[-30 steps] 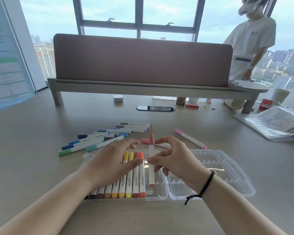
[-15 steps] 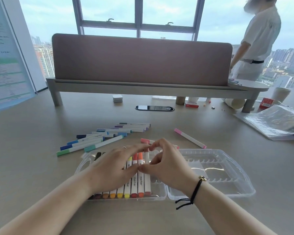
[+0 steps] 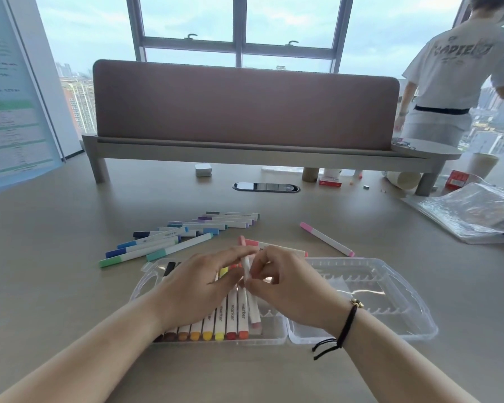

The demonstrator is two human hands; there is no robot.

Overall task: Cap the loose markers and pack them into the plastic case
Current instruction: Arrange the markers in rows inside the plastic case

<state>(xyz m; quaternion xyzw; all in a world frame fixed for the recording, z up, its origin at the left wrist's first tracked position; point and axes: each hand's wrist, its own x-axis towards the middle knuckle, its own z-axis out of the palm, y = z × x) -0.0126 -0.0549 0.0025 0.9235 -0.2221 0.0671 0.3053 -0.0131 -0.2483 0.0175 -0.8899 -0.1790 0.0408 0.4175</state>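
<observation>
From the head view, we see our left hand resting with straight fingers over the row of capped markers packed in the left half of the plastic case; its grip is apart and holds nothing. Our right hand pinches a salmon-pink marker, fingers curled round its white barrel, so that grip is clamped on it. This marker lies tilted at the right end of the packed row, its far cap lifted above the others and its near end low in the case. The case's right half lies open flat on the desk. Just beyond our hands lies another pink-capped marker, partly hidden. Farther right a pink marker lies alone. To the far left a cluster of blue, green and purple markers lies on the desk, well apart from the case. A person in a white shirt stands at the far right, back turned.
</observation>
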